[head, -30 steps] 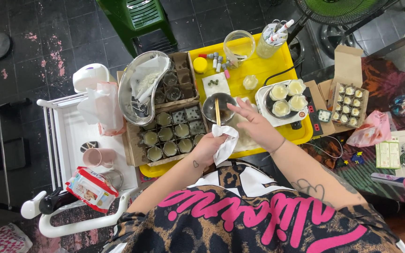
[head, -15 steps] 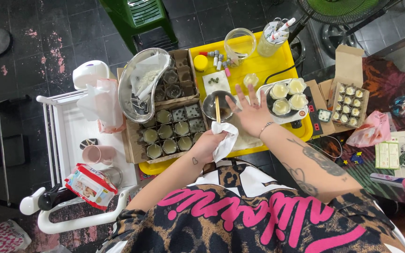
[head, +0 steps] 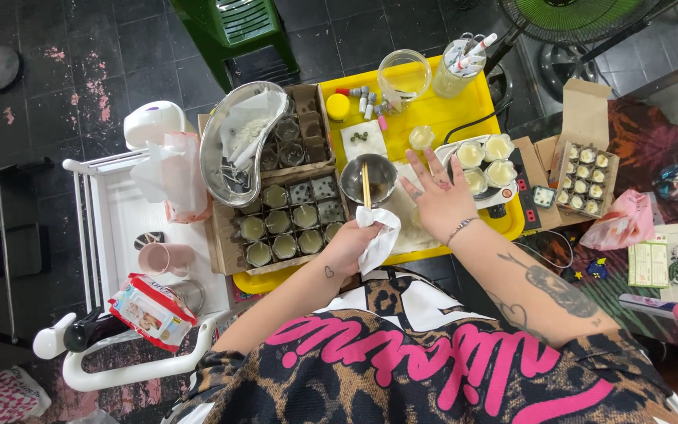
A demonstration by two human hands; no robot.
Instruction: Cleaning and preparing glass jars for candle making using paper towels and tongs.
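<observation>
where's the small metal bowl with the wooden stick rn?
Head view, centre: the metal bowl sits on the yellow tray, just above the white tissue in the left hand and left of the open right hand.

You're at a home craft bench: around the yellow tray sit boxed small glass jars, a metal pot, a fan behind, dark tiled floor.

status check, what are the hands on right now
Left hand shut on white tissue. Right hand open, fingers spread, flat over yellow tray. Small metal bowl with stick just ahead.
</observation>
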